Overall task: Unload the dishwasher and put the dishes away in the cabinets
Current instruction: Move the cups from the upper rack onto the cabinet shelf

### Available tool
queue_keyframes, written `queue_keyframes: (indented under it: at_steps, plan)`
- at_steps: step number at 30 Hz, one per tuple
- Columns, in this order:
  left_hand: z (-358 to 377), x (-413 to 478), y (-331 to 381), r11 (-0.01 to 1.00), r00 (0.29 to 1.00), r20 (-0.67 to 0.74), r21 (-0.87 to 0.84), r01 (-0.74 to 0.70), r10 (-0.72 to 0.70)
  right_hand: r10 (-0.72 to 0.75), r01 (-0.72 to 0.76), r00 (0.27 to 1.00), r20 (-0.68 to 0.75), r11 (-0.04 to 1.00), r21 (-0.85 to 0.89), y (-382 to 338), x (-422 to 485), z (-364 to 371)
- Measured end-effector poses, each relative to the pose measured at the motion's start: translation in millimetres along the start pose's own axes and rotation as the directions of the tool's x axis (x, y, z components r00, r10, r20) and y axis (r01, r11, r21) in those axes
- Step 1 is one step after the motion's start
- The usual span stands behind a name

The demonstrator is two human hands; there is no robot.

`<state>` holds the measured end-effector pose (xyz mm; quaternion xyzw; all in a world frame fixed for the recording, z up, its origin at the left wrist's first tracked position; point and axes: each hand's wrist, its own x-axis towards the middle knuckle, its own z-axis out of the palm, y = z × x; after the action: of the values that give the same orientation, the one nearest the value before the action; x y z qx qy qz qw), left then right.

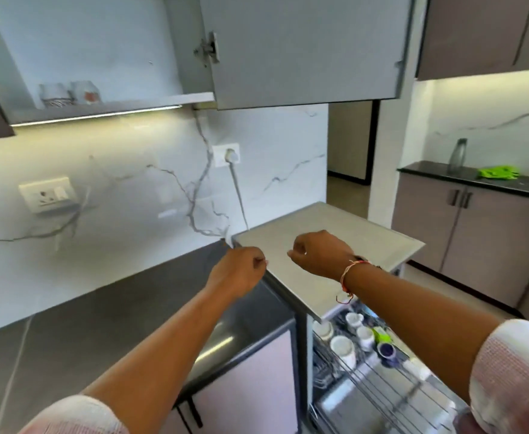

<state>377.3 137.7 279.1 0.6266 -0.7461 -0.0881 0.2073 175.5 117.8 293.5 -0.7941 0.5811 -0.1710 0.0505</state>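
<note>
- Our left hand (241,269) and right hand (319,252) hover, fingers curled, empty.
- Between items, we judge; next we reach down for a cup (343,347).

Glasses (69,93) stand in the open cabinet (85,42), upper left, above the bench (100,308). Right of the bench is the dishwasher (351,223). Its rack (382,393), pulled out below, holds cups (343,347). A bottle (457,155) stands on the far bench (429,172), right.
</note>
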Motion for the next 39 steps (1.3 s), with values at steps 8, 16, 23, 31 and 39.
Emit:
queue_keyframes:
  at_steps: [8, 16, 23, 31, 39]
  plan:
    - [145.0, -44.9, 110.5, 0.993, 0.963, 0.259, -0.112, -0.039, 0.068, 0.211, -0.212, 0.951, 0.228, 0.977, -0.021, 150.6, -140.2, 26.4]
    - [252.0, -85.2, 189.8, 0.991, 0.895, 0.441, -0.136, -0.005, 0.065, 0.373, -0.382, 0.883, 0.286, 0.924, -0.025, 255.4, -259.1, 47.2]
    - [299.7, -79.5, 212.7, 0.995, 0.878, 0.477, -0.098, 0.000, 0.047, 0.418, -0.444, 0.861, 0.288, 0.896, 0.027, 301.2, -288.0, 76.5]
    - [355.0, -21.3, 196.4, 0.997, 0.823, 0.566, -0.001, 0.072, -0.059, 0.448, -0.478, 0.839, 0.308, 0.878, 0.025, 345.3, -251.6, 118.2]
    - [451.0, 58.3, 132.5, 0.953, 0.781, 0.547, 0.199, 0.227, -0.301, 0.483, -0.546, 0.777, 0.403, 0.836, 0.052, 390.5, -173.2, 196.3]
